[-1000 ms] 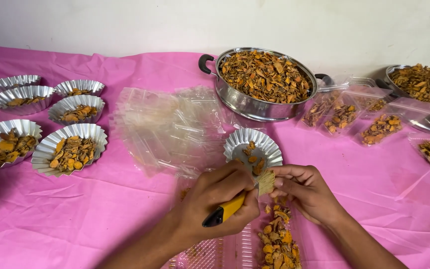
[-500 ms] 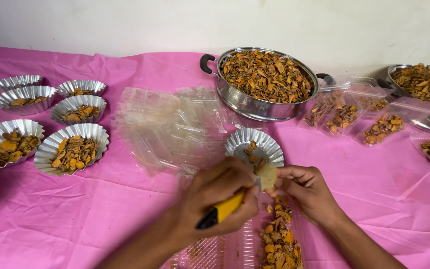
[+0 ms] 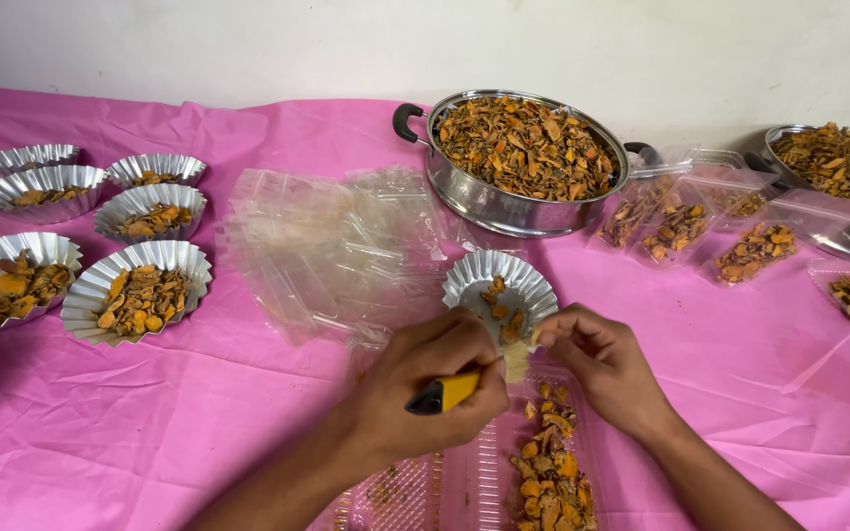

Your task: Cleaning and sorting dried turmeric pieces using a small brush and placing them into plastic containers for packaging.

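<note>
Left hand (image 3: 430, 388) lower, table edge close

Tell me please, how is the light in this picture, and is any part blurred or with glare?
Head view: light is soft and even, with faint shadows under the left hand and right hand; small glare on the steel pot wall and the foil cups; the hands and the yellow-handled tool look slightly soft.
</note>
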